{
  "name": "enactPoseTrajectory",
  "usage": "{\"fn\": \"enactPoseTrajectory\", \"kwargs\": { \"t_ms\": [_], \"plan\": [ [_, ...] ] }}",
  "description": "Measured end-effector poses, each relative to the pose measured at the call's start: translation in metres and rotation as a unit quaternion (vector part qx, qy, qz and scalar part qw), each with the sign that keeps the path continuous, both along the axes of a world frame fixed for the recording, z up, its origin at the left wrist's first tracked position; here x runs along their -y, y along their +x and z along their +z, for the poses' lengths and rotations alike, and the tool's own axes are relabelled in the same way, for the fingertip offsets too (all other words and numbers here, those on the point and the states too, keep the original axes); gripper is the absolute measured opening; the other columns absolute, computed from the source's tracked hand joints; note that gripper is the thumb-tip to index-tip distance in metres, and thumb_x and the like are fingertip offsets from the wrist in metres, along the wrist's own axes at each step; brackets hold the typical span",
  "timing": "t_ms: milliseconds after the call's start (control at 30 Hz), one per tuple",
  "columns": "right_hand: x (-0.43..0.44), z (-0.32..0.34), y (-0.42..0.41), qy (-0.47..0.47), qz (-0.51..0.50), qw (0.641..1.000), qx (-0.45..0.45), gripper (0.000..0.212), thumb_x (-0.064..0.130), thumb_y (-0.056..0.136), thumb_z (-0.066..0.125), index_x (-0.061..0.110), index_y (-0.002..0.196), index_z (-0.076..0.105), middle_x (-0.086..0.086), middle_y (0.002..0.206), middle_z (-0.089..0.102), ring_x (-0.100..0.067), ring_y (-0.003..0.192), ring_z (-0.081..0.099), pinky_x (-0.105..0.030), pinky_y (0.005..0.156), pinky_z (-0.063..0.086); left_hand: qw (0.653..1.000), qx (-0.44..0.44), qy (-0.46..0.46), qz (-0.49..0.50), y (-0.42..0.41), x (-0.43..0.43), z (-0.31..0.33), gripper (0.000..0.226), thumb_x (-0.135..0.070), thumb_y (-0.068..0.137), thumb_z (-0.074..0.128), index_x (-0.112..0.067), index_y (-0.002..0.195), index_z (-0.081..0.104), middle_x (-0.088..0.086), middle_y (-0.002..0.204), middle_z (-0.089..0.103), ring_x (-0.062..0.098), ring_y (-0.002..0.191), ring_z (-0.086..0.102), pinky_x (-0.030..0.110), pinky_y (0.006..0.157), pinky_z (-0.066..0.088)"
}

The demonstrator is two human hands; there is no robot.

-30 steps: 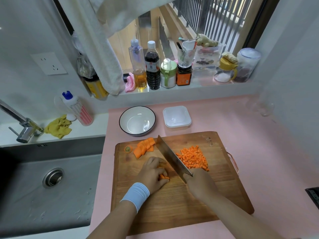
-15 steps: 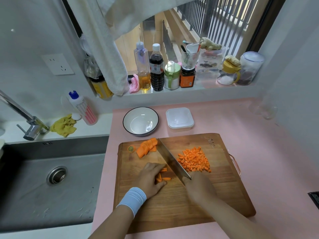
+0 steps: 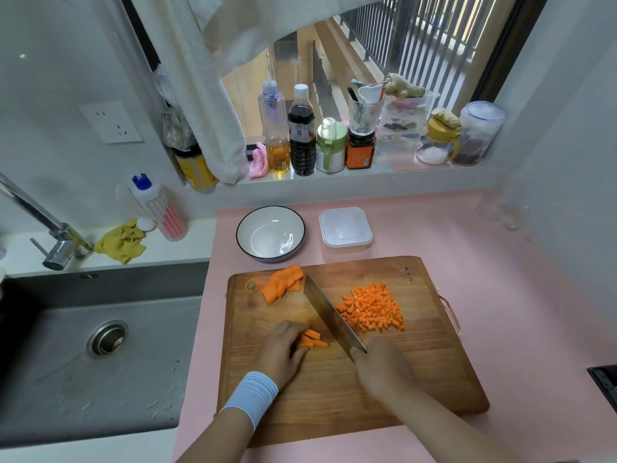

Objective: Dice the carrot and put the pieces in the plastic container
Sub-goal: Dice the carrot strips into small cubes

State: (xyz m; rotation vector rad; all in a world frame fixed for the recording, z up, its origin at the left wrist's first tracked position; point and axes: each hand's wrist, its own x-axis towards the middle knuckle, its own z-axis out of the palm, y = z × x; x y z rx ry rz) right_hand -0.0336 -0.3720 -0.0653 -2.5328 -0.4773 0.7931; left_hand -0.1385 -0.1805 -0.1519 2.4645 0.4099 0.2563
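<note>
Looks like the left hand (image 3: 283,352) clamps the carrot sticks (image 3: 313,339) so they don't roll, right hand (image 3: 384,369) wrapped round the cleaver (image 3: 329,314), diced pile (image 3: 372,310) sitting clear on its far side.

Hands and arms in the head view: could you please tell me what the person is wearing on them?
The left hand is bare, with a pale blue wristband on its wrist. The right hand is bare too, its wrist uncovered. Both forearms show no sleeves.
</note>
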Motion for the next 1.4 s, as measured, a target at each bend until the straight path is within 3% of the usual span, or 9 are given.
{"fn": "enactPoseTrajectory", "kwargs": {
  "t_ms": [100, 300, 400, 500, 667, 900, 1133, 1300, 1400],
  "plan": [
    [-0.001, 0.001, -0.003, 0.004, 0.001, 1.0, -0.001, 0.034, 0.035, 0.099, 0.051, 0.022, 0.068, 0.054, 0.005, 0.067, 0.059, -0.016, 0.066, 0.058, -0.027, 0.052, 0.035, 1.0, 0.0, -0.014, 0.0, 0.003, 0.008, 0.0, 0.038, -0.021, 0.087, 0.072, -0.02, 0.124, 0.063, -0.007, 0.105, 0.06, 0.0, 0.096, 0.046, 0.003, 0.087, 0.031],
    [0.005, 0.001, -0.004, 0.004, -0.002, 1.0, -0.002, 0.032, 0.034, 0.099, 0.05, 0.022, 0.07, 0.055, 0.004, 0.069, 0.061, -0.014, 0.066, 0.058, -0.029, 0.051, 0.035, 0.999, 0.038, 0.002, 0.015, -0.003, 0.01, -0.01, 0.023, -0.022, 0.081, 0.078, -0.02, 0.099, 0.064, -0.011, 0.095, 0.054, -0.001, 0.092, 0.043, 0.015, 0.081, 0.04],
    [0.007, -0.001, -0.005, 0.006, -0.006, 1.0, 0.002, 0.032, 0.035, 0.098, 0.051, 0.021, 0.07, 0.057, 0.004, 0.069, 0.061, -0.015, 0.068, 0.059, -0.03, 0.053, 0.038, 0.997, 0.029, 0.03, 0.068, -0.005, 0.009, -0.012, 0.038, -0.03, 0.08, 0.078, -0.022, 0.115, 0.065, -0.009, 0.108, 0.056, 0.007, 0.101, 0.046, 0.023, 0.085, 0.042],
    [0.007, -0.003, -0.009, 0.008, -0.017, 1.0, -0.006, 0.031, 0.037, 0.098, 0.051, 0.021, 0.072, 0.059, 0.005, 0.07, 0.061, -0.017, 0.069, 0.061, -0.029, 0.055, 0.04, 0.999, 0.016, 0.045, 0.002, 0.001, 0.007, -0.011, 0.051, -0.03, 0.087, 0.071, -0.024, 0.136, 0.057, -0.007, 0.124, 0.056, 0.01, 0.112, 0.045, 0.026, 0.095, 0.042],
    [0.007, -0.003, -0.019, -0.015, -0.034, 0.999, 0.009, 0.034, 0.041, 0.097, 0.05, 0.021, 0.069, 0.054, 0.002, 0.074, 0.065, -0.025, 0.079, 0.066, -0.032, 0.066, 0.048, 1.0, 0.017, 0.015, -0.013, 0.012, 0.012, -0.013, 0.033, -0.019, 0.084, 0.073, -0.017, 0.117, 0.069, -0.003, 0.108, 0.061, 0.015, 0.104, 0.051, 0.035, 0.091, 0.051],
    [0.004, -0.004, -0.028, 0.003, -0.024, 1.0, 0.001, 0.033, 0.04, 0.095, 0.047, 0.022, 0.07, 0.057, 0.0, 0.076, 0.067, -0.025, 0.077, 0.066, -0.037, 0.069, 0.053, 0.999, 0.011, -0.018, 0.038, 0.003, 0.034, -0.013, 0.047, -0.024, 0.084, 0.075, -0.018, 0.129, 0.061, -0.001, 0.115, 0.06, 0.017, 0.112, 0.049, 0.024, 0.099, 0.038],
    [0.0, -0.002, -0.03, -0.003, -0.015, 1.0, 0.012, 0.033, 0.039, 0.098, 0.047, 0.025, 0.069, 0.053, 0.004, 0.074, 0.064, -0.019, 0.074, 0.063, -0.028, 0.056, 0.038, 0.999, 0.007, -0.018, 0.038, -0.01, 0.022, -0.013, 0.055, -0.035, 0.081, 0.075, -0.024, 0.131, 0.057, -0.01, 0.119, 0.058, 0.008, 0.115, 0.044, 0.022, 0.1, 0.038],
    [0.009, 0.0, -0.028, -0.017, -0.02, 0.999, 0.042, 0.027, 0.037, 0.097, 0.046, 0.022, 0.082, 0.062, 0.004, 0.082, 0.067, -0.023, 0.083, 0.065, -0.033, 0.069, 0.052, 0.999, 0.018, 0.037, 0.01, -0.005, 0.028, -0.01, 0.046, -0.041, 0.078, 0.07, -0.03, 0.122, 0.063, -0.012, 0.116, 0.059, 0.011, 0.109, 0.047, 0.031, 0.091, 0.048],
    [0.011, 0.0, -0.024, -0.012, -0.02, 0.999, 0.034, 0.028, 0.038, 0.098, 0.046, 0.022, 0.086, 0.066, 0.004, 0.081, 0.067, -0.023, 0.082, 0.065, -0.034, 0.07, 0.053, 0.995, 0.03, 0.097, 0.015, 0.005, 0.034, -0.01, 0.037, -0.044, 0.073, 0.074, -0.033, 0.108, 0.071, -0.008, 0.116, 0.059, 0.016, 0.108, 0.048, 0.03, 0.087, 0.045]
  ]
}}
